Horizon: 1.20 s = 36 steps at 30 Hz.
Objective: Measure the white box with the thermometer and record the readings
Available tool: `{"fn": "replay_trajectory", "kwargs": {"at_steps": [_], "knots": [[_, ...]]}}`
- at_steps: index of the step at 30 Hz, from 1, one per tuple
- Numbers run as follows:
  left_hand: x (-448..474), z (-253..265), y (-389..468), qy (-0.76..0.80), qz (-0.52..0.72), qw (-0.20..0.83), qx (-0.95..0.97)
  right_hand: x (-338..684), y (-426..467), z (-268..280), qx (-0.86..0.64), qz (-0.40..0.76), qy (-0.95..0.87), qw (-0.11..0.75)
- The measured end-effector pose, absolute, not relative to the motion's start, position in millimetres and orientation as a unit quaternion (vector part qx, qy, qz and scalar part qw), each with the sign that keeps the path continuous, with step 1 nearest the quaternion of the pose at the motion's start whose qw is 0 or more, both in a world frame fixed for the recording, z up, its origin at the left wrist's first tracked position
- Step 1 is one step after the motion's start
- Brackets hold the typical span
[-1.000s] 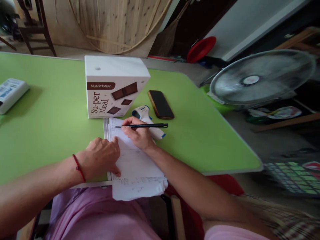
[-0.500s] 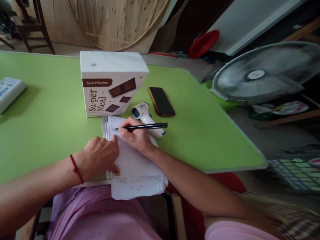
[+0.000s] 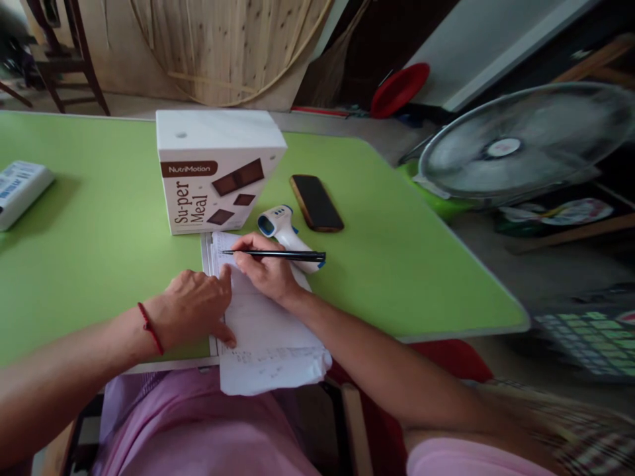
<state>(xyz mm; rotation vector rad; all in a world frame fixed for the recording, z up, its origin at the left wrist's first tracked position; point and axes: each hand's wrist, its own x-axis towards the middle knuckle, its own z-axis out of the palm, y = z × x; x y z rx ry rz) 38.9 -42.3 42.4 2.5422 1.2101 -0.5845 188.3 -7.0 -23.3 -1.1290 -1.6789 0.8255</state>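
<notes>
Frame center: right hand [image 3: 268,270] grips black pen [image 3: 300,254], tip at upper part of paper [image 3: 270,324]. Left hand [image 3: 198,305], center-left, thumb and index finger spread on paper's left edge. Paper overhangs near edge of green worktop [image 3: 397,271]. White box [image 3: 221,182] upper center-left; thermometer [image 3: 286,237], phone [image 3: 317,203] right of it. Fan [image 3: 503,147] upper right.

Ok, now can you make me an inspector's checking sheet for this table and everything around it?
Surface: green table, in good view.
Things in use: black pen, tip at the white paper, whose near end hangs past the table edge.
Clutter: upright box, phone, white-and-blue handheld device, white case.
Hands: right hand holds the pen in its fingers; left hand rests on the paper's left side.
Cables: nothing seen.
Surroundings: fan, red basin, wooden chair.
</notes>
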Motion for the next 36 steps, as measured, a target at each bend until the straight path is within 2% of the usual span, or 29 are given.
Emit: {"fn": "replay_trajectory", "kwargs": {"at_steps": [20,28,36], "knots": [[36.9,42.3,-42.6,0.413,-0.187,0.130,0.882,187.8,-7.7,-20.7,-0.464,0.334,-0.681,0.458],[40.1,45.4,-43.1,0.426,-0.208,0.136,0.870,188.6,-7.6,-24.1,-0.462,0.281,-0.694,0.475],[41.9,48.4,-44.6,0.427,-0.206,0.133,0.870,190.0,-7.2,-23.2,-0.455,0.243,-0.727,0.453]]}}
